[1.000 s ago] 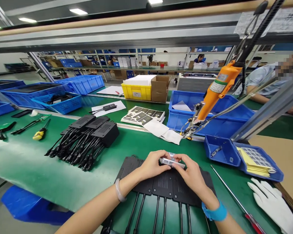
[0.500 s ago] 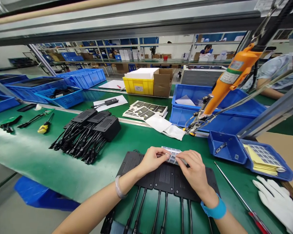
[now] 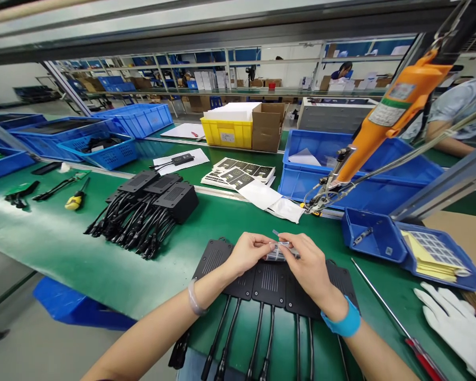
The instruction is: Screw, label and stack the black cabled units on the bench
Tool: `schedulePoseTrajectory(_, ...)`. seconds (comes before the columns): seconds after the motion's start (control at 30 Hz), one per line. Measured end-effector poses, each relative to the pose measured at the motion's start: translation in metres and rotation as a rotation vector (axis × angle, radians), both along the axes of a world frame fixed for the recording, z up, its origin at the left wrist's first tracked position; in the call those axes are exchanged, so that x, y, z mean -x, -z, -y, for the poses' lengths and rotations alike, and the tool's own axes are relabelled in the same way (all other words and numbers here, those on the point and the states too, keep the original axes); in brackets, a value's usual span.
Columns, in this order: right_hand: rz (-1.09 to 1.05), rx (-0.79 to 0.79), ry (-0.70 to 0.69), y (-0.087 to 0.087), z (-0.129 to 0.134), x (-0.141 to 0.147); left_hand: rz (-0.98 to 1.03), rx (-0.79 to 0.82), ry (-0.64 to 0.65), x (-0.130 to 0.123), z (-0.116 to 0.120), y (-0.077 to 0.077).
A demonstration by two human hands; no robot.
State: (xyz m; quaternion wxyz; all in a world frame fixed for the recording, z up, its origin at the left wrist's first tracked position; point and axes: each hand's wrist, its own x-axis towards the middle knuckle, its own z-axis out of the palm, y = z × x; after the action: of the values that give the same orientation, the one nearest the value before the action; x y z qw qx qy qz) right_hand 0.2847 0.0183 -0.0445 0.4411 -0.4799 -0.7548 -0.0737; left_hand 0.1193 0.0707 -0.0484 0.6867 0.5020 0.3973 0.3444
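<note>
Both hands meet over a row of black boxes (image 3: 268, 283) with cables running toward me. My left hand (image 3: 249, 255) pinches the left side of a small sheet of silvery labels (image 3: 276, 255). Thumb and forefinger of my right hand (image 3: 306, 263) are closed at the sheet's upper right, where a small label strip (image 3: 276, 233) sticks up at the fingertips. The sheet is bent and partly hidden by the fingers.
More black boxes (image 3: 176, 200) with cables are piled left. An orange electric screwdriver (image 3: 396, 116) hangs right, above blue bins (image 3: 373, 235). A long screwdriver (image 3: 388, 312) and white glove (image 3: 452, 323) lie right. A person sits behind at the right.
My right hand has moved left and up, closer to my left hand. A label strip now stands up at its fingertips, and the sheet looks more bent. The view has shifted slightly.
</note>
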Motion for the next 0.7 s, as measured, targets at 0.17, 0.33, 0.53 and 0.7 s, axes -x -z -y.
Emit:
schedulePoseTrajectory(0.17,0.112,-0.04,-0.009,0.005,-0.0051,0.0037,0.055,0.086,0.011,0.0003,0.0006,-0.0023)
schedulePoseTrajectory(0.33,0.199,-0.085,-0.024,0.0048,-0.0054,0.0054,0.091,0.153,0.022,0.0027,-0.0013,-0.0002)
schedulePoseTrajectory(0.53,0.203,-0.035,0.027,0.0032,-0.0057,0.0086,0.098,0.131,0.024,0.0048,-0.0018,0.0021)
schedulePoseTrajectory(0.7,0.177,-0.007,0.035,0.003,-0.0048,0.0102,0.081,0.027,0.016,0.0051,0.0005,0.001)
